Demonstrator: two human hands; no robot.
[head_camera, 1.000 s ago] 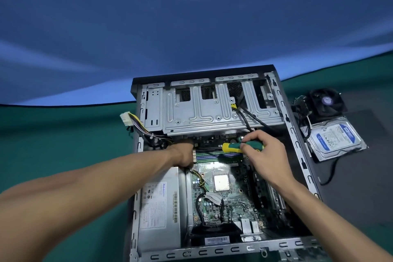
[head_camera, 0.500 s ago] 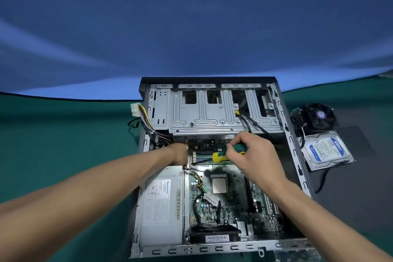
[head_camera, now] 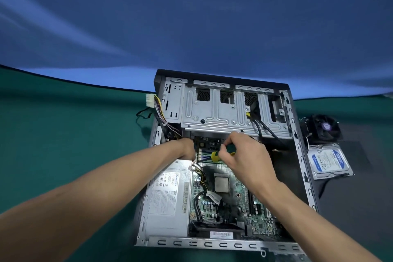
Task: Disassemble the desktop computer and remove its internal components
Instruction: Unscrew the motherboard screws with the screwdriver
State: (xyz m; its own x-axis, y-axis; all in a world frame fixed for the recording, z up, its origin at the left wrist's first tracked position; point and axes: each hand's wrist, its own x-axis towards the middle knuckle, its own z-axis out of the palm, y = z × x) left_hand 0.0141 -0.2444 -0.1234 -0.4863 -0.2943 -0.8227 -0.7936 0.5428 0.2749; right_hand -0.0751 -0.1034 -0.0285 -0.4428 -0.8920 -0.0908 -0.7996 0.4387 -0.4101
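The open desktop case (head_camera: 302, 168) lies flat on the green table. Inside are the motherboard (head_camera: 234, 204) with a bare CPU (head_camera: 221, 184), a silver power supply (head_camera: 168, 200) on the left and a metal drive cage (head_camera: 214, 110) at the far end. My right hand (head_camera: 244, 155) grips a green and yellow screwdriver (head_camera: 215, 156), its tip pointing left and down at the board's upper left corner. My left hand (head_camera: 188, 148) reaches into the case beside the power supply; its fingers are hidden, so I cannot tell what they hold.
A blue-labelled hard drive (head_camera: 328, 162) and a black cooler fan (head_camera: 323, 128) lie on a dark mat right of the case. A white power connector (head_camera: 150, 100) with coloured wires hangs out over the case's far left side. A blue backdrop stands behind the table.
The view has shifted, so the case sits lower and further right in frame. My right hand has moved the screwdriver left toward my left hand and tilted its tip down.
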